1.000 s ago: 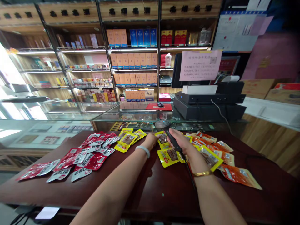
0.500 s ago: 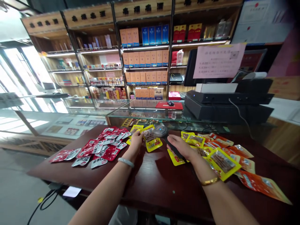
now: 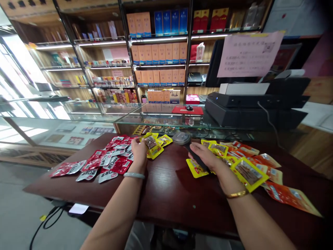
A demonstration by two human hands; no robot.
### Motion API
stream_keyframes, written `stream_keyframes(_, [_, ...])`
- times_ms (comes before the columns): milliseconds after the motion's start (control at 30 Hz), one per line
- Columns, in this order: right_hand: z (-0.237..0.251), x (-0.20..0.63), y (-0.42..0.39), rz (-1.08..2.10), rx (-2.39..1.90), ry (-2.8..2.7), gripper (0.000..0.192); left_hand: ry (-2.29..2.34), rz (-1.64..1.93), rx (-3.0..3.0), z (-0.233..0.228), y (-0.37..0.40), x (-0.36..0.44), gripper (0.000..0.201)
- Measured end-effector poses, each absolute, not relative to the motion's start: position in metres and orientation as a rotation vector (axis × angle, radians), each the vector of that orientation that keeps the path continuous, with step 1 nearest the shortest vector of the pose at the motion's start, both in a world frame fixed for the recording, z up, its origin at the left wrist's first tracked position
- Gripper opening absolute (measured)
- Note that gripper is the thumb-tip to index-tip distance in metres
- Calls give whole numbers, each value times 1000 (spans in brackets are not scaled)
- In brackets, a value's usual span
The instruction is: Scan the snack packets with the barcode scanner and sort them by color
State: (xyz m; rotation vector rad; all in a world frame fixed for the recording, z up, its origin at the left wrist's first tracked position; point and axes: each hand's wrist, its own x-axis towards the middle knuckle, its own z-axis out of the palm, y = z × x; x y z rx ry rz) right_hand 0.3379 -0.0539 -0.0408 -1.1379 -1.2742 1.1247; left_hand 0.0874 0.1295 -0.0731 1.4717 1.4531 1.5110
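My left hand (image 3: 139,152) pinches the edge of a yellow snack packet (image 3: 151,143) with a clear window, above other yellow packets (image 3: 164,140) on the dark table (image 3: 166,194). My right hand (image 3: 204,156) is wrapped round the black handle of a barcode scanner (image 3: 182,138), whose head points toward the left hand. A heap of red and silver packets (image 3: 104,161) lies to the left of my left hand. Beside and partly beneath my right hand lie more yellow packets (image 3: 248,173), and past them several orange packets (image 3: 291,196).
A glass display counter (image 3: 156,119) borders the table's far side. On it stand a monitor with a pink notice (image 3: 249,53), a black cash drawer (image 3: 234,114), and a mouse (image 3: 189,108) on a red mat. Shelves of boxes (image 3: 158,53) rise behind. A black cable (image 3: 47,222) hangs at lower left.
My left hand has moved left with the yellow packet, away from the scanner, to the other yellow packets beside the red heap. The right hand keeps hold of the scanner. The view has shifted slightly.
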Motion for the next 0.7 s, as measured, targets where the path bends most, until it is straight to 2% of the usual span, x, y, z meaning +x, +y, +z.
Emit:
stream_keyframes(100, [-40, 341, -54, 1104, -1142, -1265, 49, 1602, 1776, 1434, -65, 122, 86, 33])
stream_keyframes(200, [-36, 345, -56, 1074, -1157, -1257, 49, 1538, 1785, 1684, -59, 103, 101, 38])
stream_keyframes(367, [-27, 346, -59, 1037, -1178, -1307, 51, 984, 1056, 2236, -66, 56, 154, 21])
stream_keyframes(567, [-26, 345, -59, 1052, -1167, -1311, 51, 873, 384, 2683, -66, 10, 211, 49])
stream_keyframes(700, [-30, 346, -56, 1058, -1160, -1318, 52, 940, 190, 2630, -67, 12, 224, 60])
